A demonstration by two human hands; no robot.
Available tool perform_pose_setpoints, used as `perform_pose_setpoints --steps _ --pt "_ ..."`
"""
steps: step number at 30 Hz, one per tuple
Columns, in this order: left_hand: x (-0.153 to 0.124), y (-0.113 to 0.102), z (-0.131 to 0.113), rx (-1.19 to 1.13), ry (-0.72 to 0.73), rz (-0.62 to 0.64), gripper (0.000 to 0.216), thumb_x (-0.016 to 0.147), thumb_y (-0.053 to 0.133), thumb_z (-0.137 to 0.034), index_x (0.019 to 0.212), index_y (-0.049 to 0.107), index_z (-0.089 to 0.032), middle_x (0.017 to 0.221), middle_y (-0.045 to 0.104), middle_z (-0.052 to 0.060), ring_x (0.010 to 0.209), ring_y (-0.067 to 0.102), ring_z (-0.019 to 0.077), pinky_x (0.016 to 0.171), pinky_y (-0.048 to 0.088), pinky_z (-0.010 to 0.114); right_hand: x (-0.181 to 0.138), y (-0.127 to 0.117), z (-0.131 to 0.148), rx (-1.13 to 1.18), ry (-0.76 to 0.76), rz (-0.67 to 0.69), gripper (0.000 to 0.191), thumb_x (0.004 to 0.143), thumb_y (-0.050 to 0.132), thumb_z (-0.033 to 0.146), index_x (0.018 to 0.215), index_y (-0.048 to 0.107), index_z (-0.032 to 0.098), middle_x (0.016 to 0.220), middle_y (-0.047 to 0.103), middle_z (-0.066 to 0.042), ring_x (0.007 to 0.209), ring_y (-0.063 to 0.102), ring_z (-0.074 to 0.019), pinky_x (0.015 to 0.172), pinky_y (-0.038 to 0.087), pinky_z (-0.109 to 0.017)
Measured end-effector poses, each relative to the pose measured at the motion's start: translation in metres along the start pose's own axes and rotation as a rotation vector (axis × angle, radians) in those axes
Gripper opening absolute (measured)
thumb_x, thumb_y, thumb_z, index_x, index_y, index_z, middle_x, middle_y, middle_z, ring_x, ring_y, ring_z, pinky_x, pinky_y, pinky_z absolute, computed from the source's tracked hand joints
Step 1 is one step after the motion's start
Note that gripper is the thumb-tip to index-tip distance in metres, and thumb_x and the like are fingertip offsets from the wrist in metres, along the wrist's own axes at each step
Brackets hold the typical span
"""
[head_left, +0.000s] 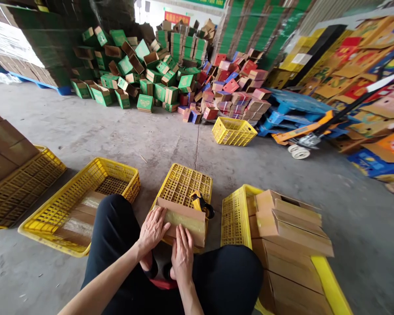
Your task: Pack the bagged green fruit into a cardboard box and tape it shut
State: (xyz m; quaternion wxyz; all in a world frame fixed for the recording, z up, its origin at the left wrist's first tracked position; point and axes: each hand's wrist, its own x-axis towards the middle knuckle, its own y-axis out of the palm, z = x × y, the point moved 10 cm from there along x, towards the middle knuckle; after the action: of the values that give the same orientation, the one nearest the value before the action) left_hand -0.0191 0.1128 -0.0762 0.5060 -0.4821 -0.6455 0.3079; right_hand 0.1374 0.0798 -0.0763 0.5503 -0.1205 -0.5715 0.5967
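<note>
The knees in black trousers (pixel 216 280) are filling the bottom of the view, and just beyond them the left hand (pixel 153 229) and the right hand (pixel 183 253) are both lying flat and spread, gripping nothing, pressing down on a flat cardboard box (pixel 192 211). The box is resting on the near edge of an upturned yellow crate (pixel 184 181). A strip of clear tape (pixel 187 223) is already running along the box, so the taping of this piece looks almost done, with only the smoothing going on. A yellow tape dispenser (pixel 201 203) is sitting on the upturned crate just behind the box, out of both hands. Right of the upturned crate, a stack of flat boxes (pixel 292 227) is lying in another crate (pixel 234 214); left of it, a wide basket (pixel 68 205) is holding a few taped pieces (pixel 82 218). Which pile is finished and which is waiting I cannot tell.
</note>
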Motion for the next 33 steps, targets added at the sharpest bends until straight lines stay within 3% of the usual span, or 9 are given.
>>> perform_pose_setpoints --steps 5,11,14,18,24,33 --pt "0.006 -0.003 0.020 -0.017 -0.010 0.020 0.057 0.109 0.040 -0.047 0.158 0.048 -0.019 0.153 0.060 0.015 0.145 0.052 0.0301 0.124 0.036 0.051 0.002 -0.002 0.000 -0.027 0.017 0.025 0.056 0.110 0.043 0.023 0.166 0.035 0.025 0.156 0.058 -0.006 0.147 0.048 -0.0281 0.115 0.051 -0.048" --pt "-0.003 -0.001 0.047 -0.053 -0.115 0.005 0.067 0.108 0.041 -0.051 0.167 0.031 -0.021 0.159 0.054 0.016 0.150 0.047 0.0318 0.123 0.036 0.052 0.004 -0.006 0.003 -0.023 0.036 0.036 0.052 0.111 0.040 0.029 0.163 0.040 0.024 0.153 0.061 -0.010 0.142 0.054 -0.0294 0.113 0.051 -0.050" --pt "-0.008 0.007 0.054 -0.152 -0.171 0.010 0.072 0.108 0.042 -0.052 0.169 0.022 -0.021 0.162 0.049 0.015 0.151 0.045 0.0325 0.120 0.042 0.051 0.006 -0.007 0.006 -0.035 0.061 0.023 0.049 0.112 0.041 0.032 0.158 0.049 0.021 0.150 0.063 -0.012 0.137 0.057 -0.0320 0.112 0.051 -0.053" --pt "-0.008 0.022 0.061 -0.423 -0.216 0.064 0.067 0.111 0.033 -0.047 0.170 0.008 -0.028 0.166 0.045 0.008 0.150 0.048 0.0253 0.119 0.046 0.048 0.014 -0.001 0.013 -0.089 0.099 0.020 0.045 0.111 0.043 0.035 0.149 0.059 0.016 0.148 0.064 -0.016 0.132 0.059 -0.0350 0.109 0.050 -0.054" --pt "-0.004 0.029 0.076 -0.672 -0.315 0.100 0.061 0.111 0.029 -0.047 0.168 0.027 -0.023 0.166 0.044 0.008 0.153 0.043 0.0211 0.126 0.039 0.043 0.047 0.031 0.039 -0.037 0.023 0.077 0.045 0.110 0.036 0.024 0.149 0.058 0.015 0.141 0.066 -0.017 0.126 0.061 -0.0317 0.105 0.050 -0.048" --pt "-0.010 0.047 0.081 -0.802 -0.348 0.106 0.064 0.111 0.023 -0.052 0.168 0.027 -0.024 0.171 0.034 0.008 0.158 0.031 0.0221 0.130 0.030 0.046 0.096 0.053 0.064 -0.019 -0.026 0.159 0.043 0.105 0.042 0.020 0.143 0.061 0.018 0.129 0.066 -0.015 0.109 0.060 -0.0298 0.097 0.051 -0.045"
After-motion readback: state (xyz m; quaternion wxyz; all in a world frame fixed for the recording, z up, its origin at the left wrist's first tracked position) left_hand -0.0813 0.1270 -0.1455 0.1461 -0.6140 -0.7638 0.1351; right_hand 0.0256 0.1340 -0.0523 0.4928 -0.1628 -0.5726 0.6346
